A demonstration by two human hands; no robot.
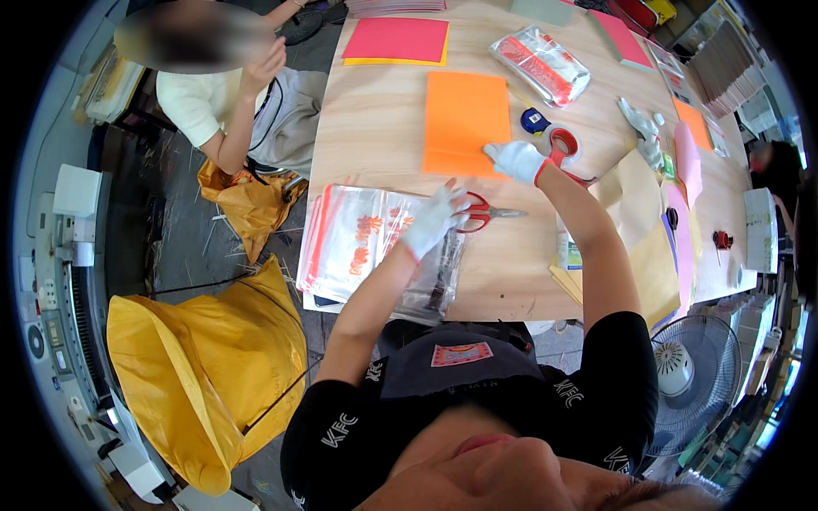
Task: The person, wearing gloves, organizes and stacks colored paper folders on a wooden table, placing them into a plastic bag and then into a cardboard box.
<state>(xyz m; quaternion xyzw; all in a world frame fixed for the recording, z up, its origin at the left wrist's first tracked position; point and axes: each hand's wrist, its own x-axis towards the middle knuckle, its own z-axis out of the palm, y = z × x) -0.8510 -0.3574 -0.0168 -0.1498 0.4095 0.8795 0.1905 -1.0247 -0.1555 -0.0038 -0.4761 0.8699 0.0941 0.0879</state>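
Note:
A stack of clear plastic bags [341, 247] with red print and red edges lies at the table's near left. My left hand [436, 223], in a white glove with some fingertips bare, rests over the bags' right part with its fingers stretched out. Beside its fingertips are red-handled scissors [490, 213], blades pointing right. Farther off lies an orange sheet [464, 119]. White-gloved too, my right hand [516, 161] touches the sheet's near right corner, its fingers extended to the left. A roll of red tape [563, 145] and a blue tape measure [534, 121] lie close by.
Across the table are a pink sheet over a yellow one [396, 41], a plastic-wrapped pack [541, 66] and brown paper [652, 238]. A seated person [209, 102] is at the far left. A yellow sack [187, 366] and a fan [694, 383] flank me.

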